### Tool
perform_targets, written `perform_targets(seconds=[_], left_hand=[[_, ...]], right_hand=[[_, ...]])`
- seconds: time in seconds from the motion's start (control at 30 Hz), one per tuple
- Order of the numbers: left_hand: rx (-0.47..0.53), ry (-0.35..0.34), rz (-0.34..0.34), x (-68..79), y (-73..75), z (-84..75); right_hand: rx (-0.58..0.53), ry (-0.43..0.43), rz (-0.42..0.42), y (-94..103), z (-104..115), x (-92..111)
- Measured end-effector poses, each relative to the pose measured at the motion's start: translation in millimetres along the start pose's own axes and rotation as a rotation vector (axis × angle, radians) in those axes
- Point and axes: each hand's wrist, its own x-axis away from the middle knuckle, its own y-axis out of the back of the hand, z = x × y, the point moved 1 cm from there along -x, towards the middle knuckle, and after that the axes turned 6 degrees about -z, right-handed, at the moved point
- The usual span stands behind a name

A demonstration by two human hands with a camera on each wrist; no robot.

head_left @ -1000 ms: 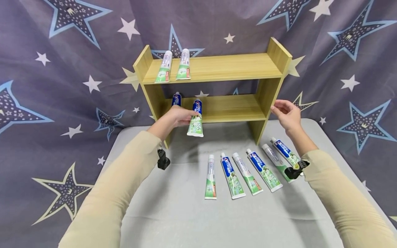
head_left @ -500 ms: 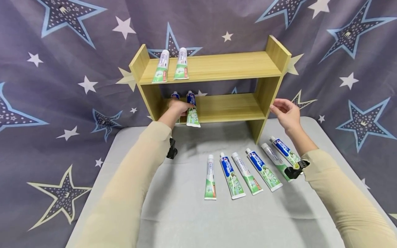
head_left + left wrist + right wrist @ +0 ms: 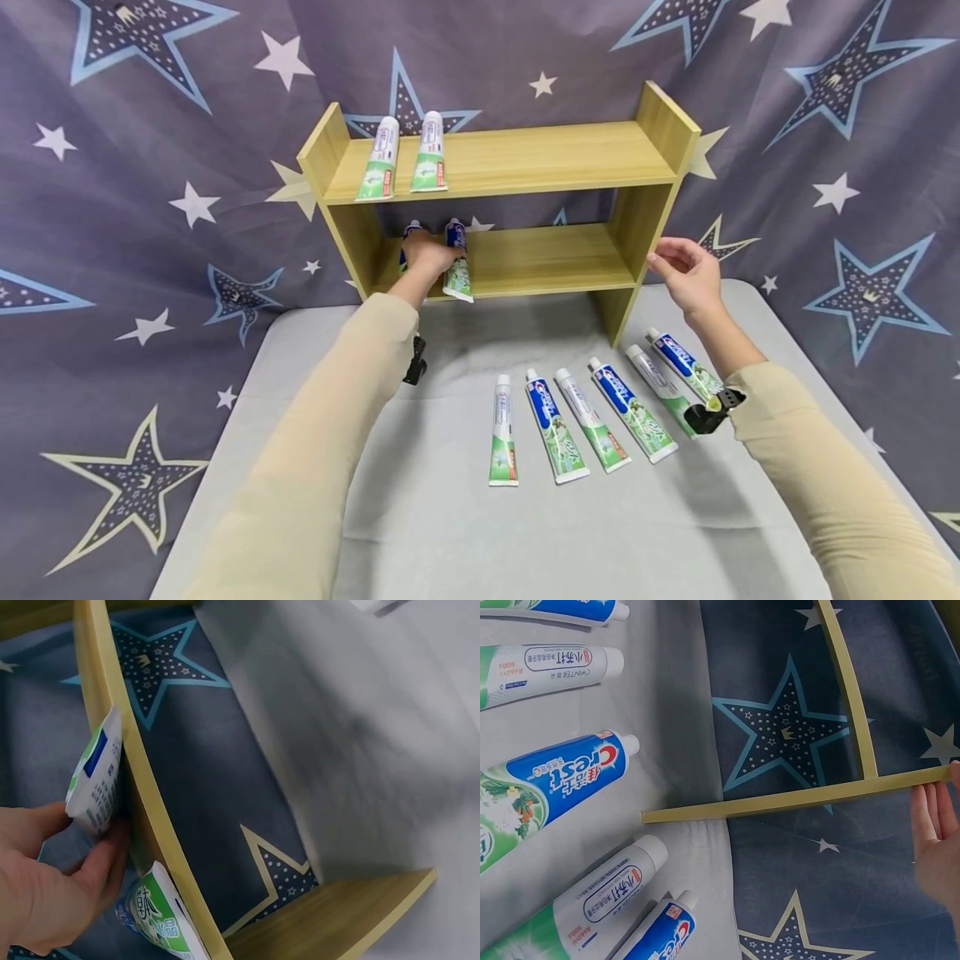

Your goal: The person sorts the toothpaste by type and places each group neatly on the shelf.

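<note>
My left hand [image 3: 423, 254] holds a blue and green Crest toothpaste tube [image 3: 457, 275] on the lower shelf. In the left wrist view, the thumb and fingers pinch the flat end of this tube [image 3: 101, 780], which lies at the shelf's front edge. Beside it, another Crest tube [image 3: 159, 915] lies on the same shelf, mostly covered by the hand in the head view. My right hand [image 3: 686, 275] touches the outer side of the rack's right panel [image 3: 648, 225] near its front edge, its fingers resting against the wood.
Two white and green toothpaste tubes [image 3: 429, 154] lie on the top shelf [image 3: 540, 158], at its left. Several tubes, Crest [image 3: 555, 425] and white-green [image 3: 504, 429] in turn, lie in a row on the grey tabletop [image 3: 435, 517]. A star-patterned curtain [image 3: 247, 50] hangs behind.
My left hand has carried the Crest tube back and slightly left, from in front of the rack onto the lower shelf. My right hand has stayed at the side panel.
</note>
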Motion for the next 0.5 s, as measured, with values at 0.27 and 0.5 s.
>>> perform_targets(seconds=[0.27,0.5], left_hand=[[-0.066,-0.108,-0.057,107.7,90.7,-36.1],[-0.063,-0.094,-0.014,155.6,134.1,-50.5]], right_hand=[[0.007,0.011,-0.003,-1.0,1.1,0.3],[0.024,0.009,-0.001,-0.4,-0.5,0.4]])
